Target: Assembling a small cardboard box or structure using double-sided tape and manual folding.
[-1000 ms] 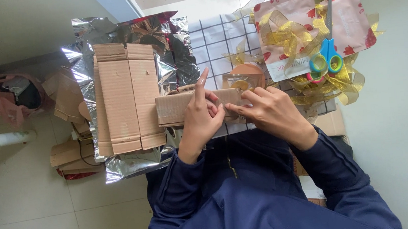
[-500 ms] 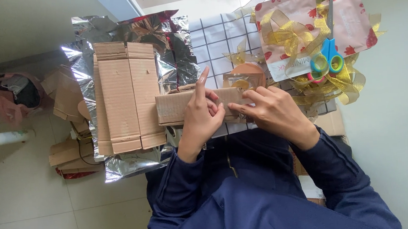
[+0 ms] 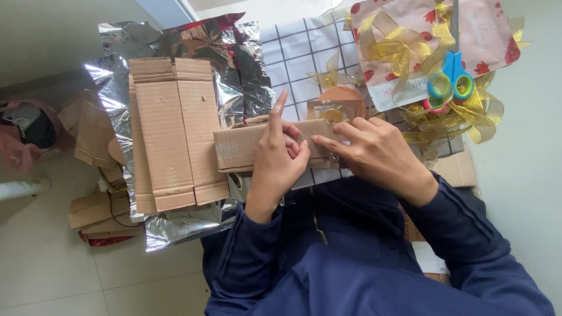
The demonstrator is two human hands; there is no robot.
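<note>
1. Both hands grip a small cardboard box (image 3: 253,147) above the lap: left hand (image 3: 279,157) wraps it, forefinger raised; right hand (image 3: 375,154) pinches its end.
2. Box is unwrapped; silver foil (image 3: 172,43) lies beneath flattened cardboard (image 3: 172,130), scissors (image 3: 452,77) idle on gold ribbon (image 3: 406,48).

Both arms, in dark blue sleeves, reach forward from the body and bend inward until the hands nearly meet. The left hand (image 3: 279,153) has its fingers curled in a grip, index finger raised straight. The right hand (image 3: 375,154) lies palm down, fingers pointing toward the left.
</note>
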